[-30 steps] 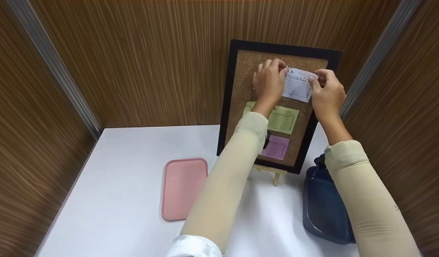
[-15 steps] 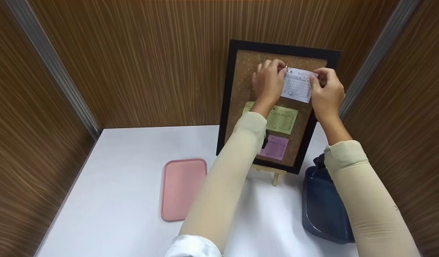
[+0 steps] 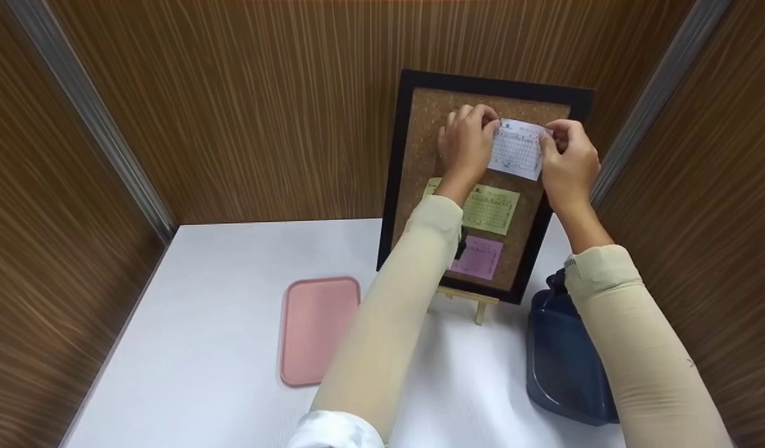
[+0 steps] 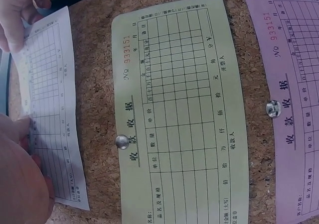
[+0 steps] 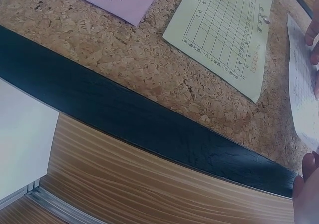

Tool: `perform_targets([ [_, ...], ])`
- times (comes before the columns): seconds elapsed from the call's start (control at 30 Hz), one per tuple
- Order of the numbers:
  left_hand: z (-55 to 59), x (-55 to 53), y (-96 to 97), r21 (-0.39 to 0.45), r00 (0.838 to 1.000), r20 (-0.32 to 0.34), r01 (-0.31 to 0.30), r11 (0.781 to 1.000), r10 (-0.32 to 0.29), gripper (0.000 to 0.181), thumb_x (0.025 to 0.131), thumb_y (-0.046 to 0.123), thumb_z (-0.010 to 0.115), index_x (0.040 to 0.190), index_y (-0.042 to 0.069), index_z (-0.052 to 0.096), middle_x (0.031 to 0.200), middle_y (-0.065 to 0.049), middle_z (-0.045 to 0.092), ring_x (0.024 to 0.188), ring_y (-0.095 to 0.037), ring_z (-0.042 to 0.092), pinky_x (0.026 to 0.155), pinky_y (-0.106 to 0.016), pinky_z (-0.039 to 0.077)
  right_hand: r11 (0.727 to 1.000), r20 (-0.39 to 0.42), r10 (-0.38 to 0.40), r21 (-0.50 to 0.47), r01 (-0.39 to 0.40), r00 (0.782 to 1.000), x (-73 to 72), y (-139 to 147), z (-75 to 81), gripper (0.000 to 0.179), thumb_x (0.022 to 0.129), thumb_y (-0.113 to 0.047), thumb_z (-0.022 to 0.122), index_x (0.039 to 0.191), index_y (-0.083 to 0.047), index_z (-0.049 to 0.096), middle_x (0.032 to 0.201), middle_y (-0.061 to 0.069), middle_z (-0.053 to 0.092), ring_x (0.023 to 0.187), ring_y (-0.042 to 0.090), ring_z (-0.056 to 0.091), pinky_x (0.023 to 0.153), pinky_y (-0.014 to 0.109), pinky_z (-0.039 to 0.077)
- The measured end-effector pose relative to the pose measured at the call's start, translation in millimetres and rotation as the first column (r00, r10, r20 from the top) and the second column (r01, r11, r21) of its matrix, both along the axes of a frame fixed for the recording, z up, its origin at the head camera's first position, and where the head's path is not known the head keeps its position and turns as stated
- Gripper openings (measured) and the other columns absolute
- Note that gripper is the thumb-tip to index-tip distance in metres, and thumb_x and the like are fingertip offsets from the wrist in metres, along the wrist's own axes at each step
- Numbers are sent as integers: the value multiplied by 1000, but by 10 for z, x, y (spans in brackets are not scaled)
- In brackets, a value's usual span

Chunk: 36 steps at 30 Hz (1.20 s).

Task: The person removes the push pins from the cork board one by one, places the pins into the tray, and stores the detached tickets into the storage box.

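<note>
A white receipt slip (image 3: 517,150) lies against the upper right of a black-framed corkboard (image 3: 423,134). My left hand (image 3: 466,140) is at its top edge, thumb and index finger pinching what looks like a small tack (image 3: 499,118), mostly hidden by the fingertips. The right hand (image 3: 569,160) pinches the slip's upper right corner. Below, a green receipt slip (image 4: 179,114) and a purple receipt slip (image 4: 294,99) are fixed by round silver thumbtacks (image 4: 122,142). In the right wrist view the white slip (image 5: 301,89) bows slightly off the cork.
The corkboard stands on a small wooden easel (image 3: 481,311). A pink tray (image 3: 317,330) lies left of it on the white table (image 3: 221,323). A dark blue bin (image 3: 566,367) stands at the right, partly under the right forearm. Wood-grain panels (image 3: 264,112) enclose the table.
Both hands stay almost in place at the white receipt slip's top. The bright speck at the left fingertips is less visible now. The slip has shifted very slightly down.
</note>
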<state>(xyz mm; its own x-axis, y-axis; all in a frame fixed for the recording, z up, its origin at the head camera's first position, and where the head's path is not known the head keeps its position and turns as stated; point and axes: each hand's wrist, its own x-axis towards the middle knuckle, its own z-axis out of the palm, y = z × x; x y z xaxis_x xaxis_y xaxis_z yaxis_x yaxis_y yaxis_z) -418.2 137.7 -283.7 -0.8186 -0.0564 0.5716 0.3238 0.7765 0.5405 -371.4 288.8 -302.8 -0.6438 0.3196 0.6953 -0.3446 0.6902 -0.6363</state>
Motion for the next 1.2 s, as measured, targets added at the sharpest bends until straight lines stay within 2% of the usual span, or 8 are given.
perform_targets([
  [0.17,5,6,-1,16,1000,-1,10,1000,-10,15,98,42,63,107,34,71,111,17,66,107,-4,57,89,-25,43,1000,1,0,-2,0,1000,7,-4,-2,23,100,-27,63,115,-11,68,96,1,67,80,-3,52,78,21,35],
  [0.3,9,16,4,22,999,-37,14,1000,-13,16,98,38,64,110,33,74,112,17,68,109,-3,60,91,-22,44,1000,1,-5,5,5,1000,6,-2,-1,22,100,-26,63,114,-11,68,98,2,69,80,-5,52,78,21,35],
  [0.47,17,35,23,27,996,-75,52,998,-50,17,99,33,65,112,29,75,112,14,69,103,-2,65,83,-17,48,1000,0,-6,7,6,1000,5,0,0,22,100,-27,63,114,-11,68,98,2,69,81,-4,52,78,21,35],
  [0.6,27,39,34,21,995,-76,67,998,-65,19,99,32,65,114,26,74,113,12,70,100,-3,67,78,-18,49,1000,4,-2,0,2,1000,8,-9,2,22,100,-28,64,114,-11,68,98,1,69,82,-3,53,79,21,36],
  [1.2,59,69,-19,51,996,-30,81,995,-79,16,100,30,64,110,26,75,109,12,70,98,-4,67,77,-20,50,1000,1,-6,23,6,1000,-5,-32,-17,23,100,-29,63,114,-11,68,98,0,69,82,-5,53,82,26,36],
])
